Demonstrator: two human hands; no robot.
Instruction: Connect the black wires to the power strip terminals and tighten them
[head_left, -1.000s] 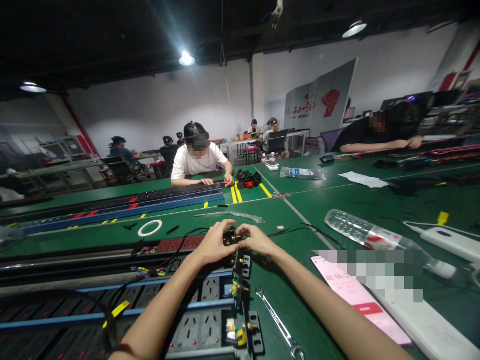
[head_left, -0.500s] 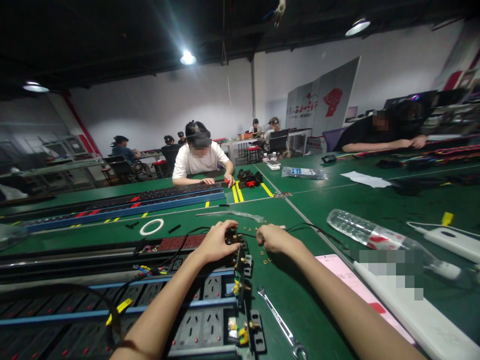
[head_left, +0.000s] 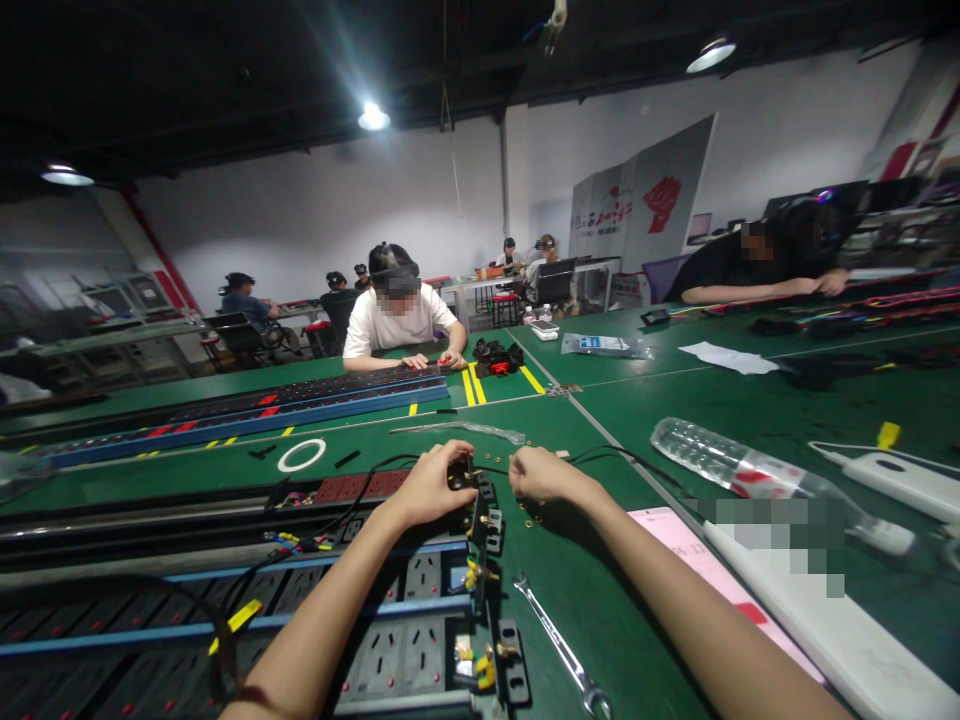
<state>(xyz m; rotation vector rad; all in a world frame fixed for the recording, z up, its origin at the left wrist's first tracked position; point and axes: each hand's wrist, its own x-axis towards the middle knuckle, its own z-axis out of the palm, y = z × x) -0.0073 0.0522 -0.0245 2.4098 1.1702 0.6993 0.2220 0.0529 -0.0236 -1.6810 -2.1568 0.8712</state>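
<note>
visibly "06" on pink phone [head_left: 709, 570], right hand [head_left: 538, 475] beside brass rings [head_left: 529, 523]

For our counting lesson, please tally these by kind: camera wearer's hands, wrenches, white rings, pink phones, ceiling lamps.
Hands: 2 (left hand, right hand)
Wrench: 1
White ring: 1
Pink phone: 1
Ceiling lamps: 3
Total: 8

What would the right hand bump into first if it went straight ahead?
The right hand would probably meet the small brass-coloured nuts on the green table first, but might pass above: depth is unclear.
</note>
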